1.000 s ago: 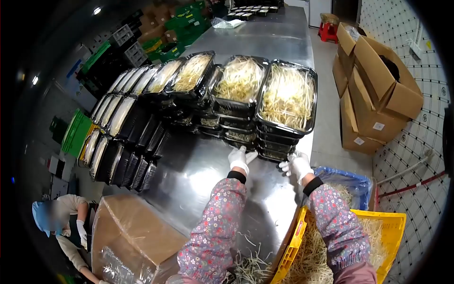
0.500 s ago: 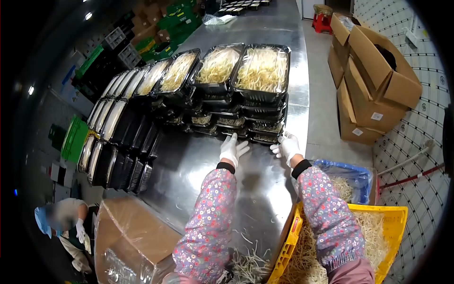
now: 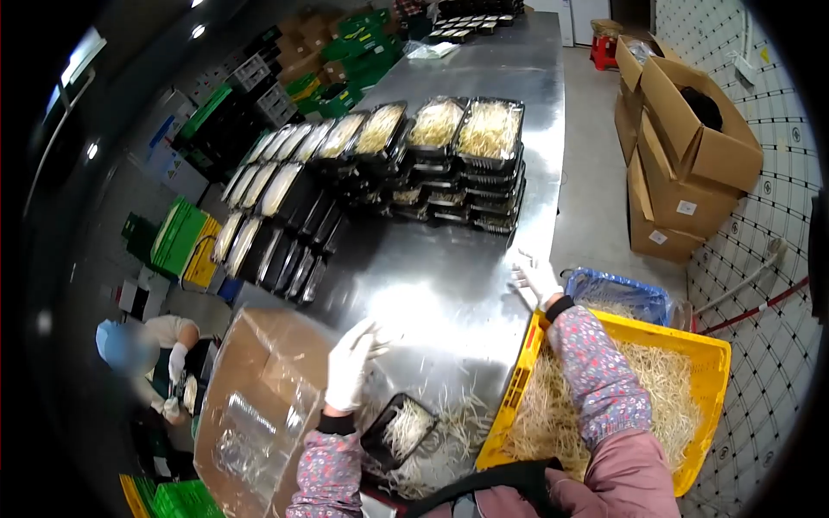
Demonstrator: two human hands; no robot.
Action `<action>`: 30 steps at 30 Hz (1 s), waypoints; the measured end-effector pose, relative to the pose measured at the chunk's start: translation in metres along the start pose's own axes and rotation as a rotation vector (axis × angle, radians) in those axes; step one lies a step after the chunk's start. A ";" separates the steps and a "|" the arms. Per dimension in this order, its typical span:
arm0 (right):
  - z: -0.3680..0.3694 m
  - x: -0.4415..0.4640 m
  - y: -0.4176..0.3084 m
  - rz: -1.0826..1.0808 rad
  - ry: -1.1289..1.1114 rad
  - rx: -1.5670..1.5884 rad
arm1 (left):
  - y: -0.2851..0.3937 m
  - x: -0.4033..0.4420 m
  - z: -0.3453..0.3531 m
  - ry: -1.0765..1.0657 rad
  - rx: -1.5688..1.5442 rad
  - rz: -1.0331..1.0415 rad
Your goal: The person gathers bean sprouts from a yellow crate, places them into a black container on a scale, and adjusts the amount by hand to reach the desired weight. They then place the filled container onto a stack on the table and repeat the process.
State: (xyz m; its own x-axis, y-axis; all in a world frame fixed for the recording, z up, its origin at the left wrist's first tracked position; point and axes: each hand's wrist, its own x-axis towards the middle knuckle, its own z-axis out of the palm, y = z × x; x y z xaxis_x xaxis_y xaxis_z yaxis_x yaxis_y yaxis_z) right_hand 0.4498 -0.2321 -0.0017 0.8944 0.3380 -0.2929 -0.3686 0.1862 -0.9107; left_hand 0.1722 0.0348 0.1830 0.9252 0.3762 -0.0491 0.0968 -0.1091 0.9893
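My left hand (image 3: 353,363), in a white glove, is raised beside the cardboard box, fingers apart and holding nothing. Just below and right of it, a black tray (image 3: 400,430) with some bean sprouts lies on the steel table (image 3: 449,298). My right hand (image 3: 537,278), also gloved, is spread near the table's right edge, above the yellow crate (image 3: 712,380) of loose sprouts. Beyond both hands stand stacked black trays (image 3: 490,129) filled with sprouts, touched by neither hand.
A cardboard box (image 3: 285,345) with clear plastic stands at the left, near a co-worker (image 3: 164,345) in a blue cap. More trays (image 3: 281,190) stand on edge behind it. A blue crate (image 3: 622,293) and cardboard boxes (image 3: 691,164) are at the right.
Both hands have left the tray stacks. My left hand has come back toward me and left; my right hand has moved slightly nearer. The view has shifted, showing the black tray near me.
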 end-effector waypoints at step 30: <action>-0.225 -0.497 0.028 -0.164 0.659 -1.424 | -0.072 -0.281 0.076 -0.225 0.184 -0.007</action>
State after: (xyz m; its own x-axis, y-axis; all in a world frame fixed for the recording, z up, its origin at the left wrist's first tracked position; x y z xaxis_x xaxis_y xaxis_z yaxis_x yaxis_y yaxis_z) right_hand 0.0519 -0.6023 0.0533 0.9876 -0.1135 0.1082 -0.0693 -0.9349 -0.3480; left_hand -0.0671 -0.1336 0.1154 0.9804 0.1661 -0.1056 0.1495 -0.2796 0.9484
